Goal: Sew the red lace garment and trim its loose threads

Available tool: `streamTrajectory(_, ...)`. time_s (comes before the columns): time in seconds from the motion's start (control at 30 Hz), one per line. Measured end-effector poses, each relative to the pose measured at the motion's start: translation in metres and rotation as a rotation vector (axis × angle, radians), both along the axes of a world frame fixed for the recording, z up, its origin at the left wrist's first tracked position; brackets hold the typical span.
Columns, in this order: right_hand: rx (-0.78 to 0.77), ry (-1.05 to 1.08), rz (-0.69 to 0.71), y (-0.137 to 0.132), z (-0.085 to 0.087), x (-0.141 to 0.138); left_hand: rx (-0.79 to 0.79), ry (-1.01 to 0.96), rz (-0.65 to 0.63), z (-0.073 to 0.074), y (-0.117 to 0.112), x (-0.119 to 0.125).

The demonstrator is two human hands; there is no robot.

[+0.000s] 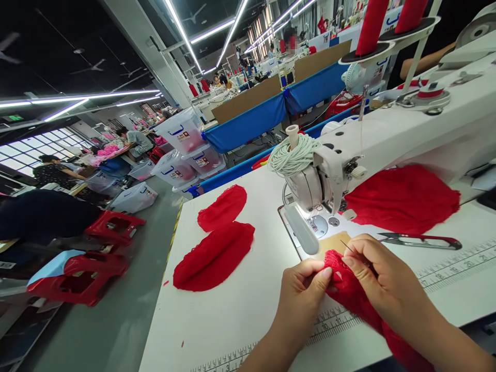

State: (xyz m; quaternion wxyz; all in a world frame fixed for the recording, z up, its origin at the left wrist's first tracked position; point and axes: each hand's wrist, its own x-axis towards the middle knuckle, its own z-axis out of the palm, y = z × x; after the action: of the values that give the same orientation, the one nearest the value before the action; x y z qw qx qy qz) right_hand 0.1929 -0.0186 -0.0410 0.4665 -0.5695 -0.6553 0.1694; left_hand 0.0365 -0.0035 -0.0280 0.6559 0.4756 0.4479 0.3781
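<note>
My left hand [304, 292] pinches the lacy edge of a piece of red fabric [358, 302] between thumb and fingers. The fabric trails down past the table's front edge, partly behind my right arm. My right hand [377, 271] is closed on a thin pointed tool [346, 245]. Only its slim dark tip shows; the rest is hidden in the fingers. That tip is just above the lacy edge. Both hands are in front of the white sewing machine [325, 181]. Beyond my right hand lie thread snips [422, 240] with red handles.
Two red fabric pieces [217, 258] lie on the left of the white table [220, 325]. Another red piece [406, 199] lies under the machine arm. A printed ruler [341, 320] runs along the front edge. Red thread cones [372, 26] stand above. Red stools [83, 276] are on the floor.
</note>
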Motion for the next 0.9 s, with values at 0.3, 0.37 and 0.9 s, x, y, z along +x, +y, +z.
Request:
streamTrajectory(0.3,0.073,-0.075,-0.032,-0.014,-0.01,-0.002,0.023,-0.02,-0.034,0.002,-0.001,-0.001)
streamTrajectory(0.37,0.07,-0.069,-0.04,-0.013,-0.009,-0.004,0.05,0.006,-0.042,0.002,-0.001,-0.001)
streamTrajectory(0.9,0.114,-0.146,-0.114,-0.003,-0.007,0.001,0.137,0.082,-0.002,-0.002,-0.001,0.0)
